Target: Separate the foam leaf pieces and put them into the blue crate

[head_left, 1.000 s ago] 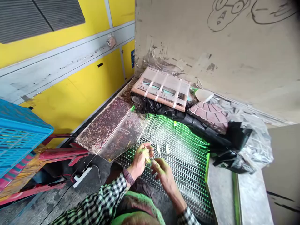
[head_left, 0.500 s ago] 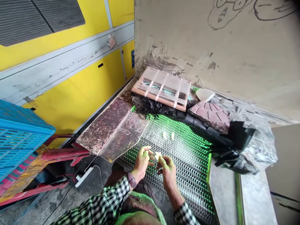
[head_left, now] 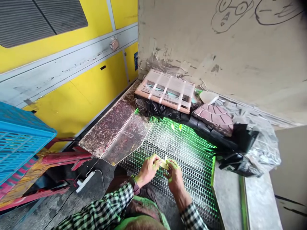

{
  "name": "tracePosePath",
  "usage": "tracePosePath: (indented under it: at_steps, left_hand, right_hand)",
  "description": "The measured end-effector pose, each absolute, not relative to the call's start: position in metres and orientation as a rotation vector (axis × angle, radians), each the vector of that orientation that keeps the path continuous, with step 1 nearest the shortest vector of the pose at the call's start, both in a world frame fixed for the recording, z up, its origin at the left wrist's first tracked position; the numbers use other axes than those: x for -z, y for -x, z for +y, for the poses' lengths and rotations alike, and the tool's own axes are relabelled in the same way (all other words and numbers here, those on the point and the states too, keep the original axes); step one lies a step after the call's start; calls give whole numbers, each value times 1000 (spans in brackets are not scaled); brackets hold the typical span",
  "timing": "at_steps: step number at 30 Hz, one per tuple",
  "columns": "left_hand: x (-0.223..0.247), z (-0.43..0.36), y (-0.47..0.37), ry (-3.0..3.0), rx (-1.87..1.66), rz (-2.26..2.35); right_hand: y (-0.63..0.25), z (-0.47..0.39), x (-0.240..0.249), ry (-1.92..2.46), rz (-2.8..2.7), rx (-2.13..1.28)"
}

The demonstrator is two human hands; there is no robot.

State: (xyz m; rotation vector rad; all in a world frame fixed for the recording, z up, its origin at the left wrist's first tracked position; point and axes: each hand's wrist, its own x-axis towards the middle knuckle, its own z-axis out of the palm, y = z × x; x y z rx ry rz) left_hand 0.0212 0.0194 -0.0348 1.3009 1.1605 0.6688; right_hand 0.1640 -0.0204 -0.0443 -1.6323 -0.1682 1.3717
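Over the metal mesh belt [head_left: 153, 143], my left hand [head_left: 148, 169] pinches one end of a small, flat, pale yellow piece [head_left: 164, 164]. The fingers of my right hand [head_left: 175, 175] close on its other end, so the piece spans the two hands. A whitish tip shows by my right fingertips; whether it is a separate piece I cannot tell. Farther up the belt, under green light, lie two small pale pieces [head_left: 180, 127], side by side and apart from my hands.
Black plastic wrapping [head_left: 168, 114] crosses the belt's far end, with a strapped bundle [head_left: 165, 89] and a pink fan-shaped piece [head_left: 213, 116] on top. Stained metal plates [head_left: 115, 127] flank the left. A blue crate [head_left: 24, 137] stands far left, a grey panel [head_left: 227, 195] right.
The two pale pieces on the belt have shifted away from me, toward the black plastic. My left hand has moved right and its fingers have closed on the piece by my right hand.
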Motion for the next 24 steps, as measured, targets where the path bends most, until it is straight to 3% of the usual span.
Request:
tracePosePath:
  at_steps: [5,8,10,14,16,24]
  left_hand:
    - [33,16,-8,-1354,-677,1190]
    - [35,14,-2,-1354,-635,1193]
    - [36,11,-1,-1357,-620,1152]
    - [35,8,-4,-1365,-612,1081]
    - [37,7,-8,-1345,-602,1078]
    - [61,16,-28,-1453,-540,1355]
  right_hand:
    - [-178,-19,46,2082,-986,-965]
    - [-187,-22,41,2190,-1199,-675]
    - [-189,-26,37,2092,-1192,-805]
    - [-184,-34,34,1693,-1023,-1412]
    - [-179,-36,37,1655,-978,-1422]
    - [-194,-33,65,1992,-1441,-613]
